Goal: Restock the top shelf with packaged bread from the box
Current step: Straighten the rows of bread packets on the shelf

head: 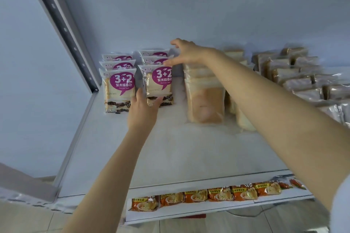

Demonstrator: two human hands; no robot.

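The purple-labelled bread packs (121, 83) stand in 2 columns of 3 at the back left of the top shelf (170, 153), and only the top strips of the rear ones show. The left hand (144, 113) covers the lower left corner of the front pack (161, 83) in the right column, its fingers straight against it and its thumb spread across the base. The right hand (186, 54) hangs spread wide over that column's top, its thumb at the front pack's upper edge; whether the other fingers touch cannot be told. The right forearm hides part of the clear-wrapped loaves (204, 100) just beside. Further right, the brown bread packs (295, 77) are blurred and cut off by the frame. The upright post (62, 28) bounds the left side. Bare shelf runs from the packs to the front edge. Below, the lower shelf (189, 213) shows 1 row of orange packets (197, 196).
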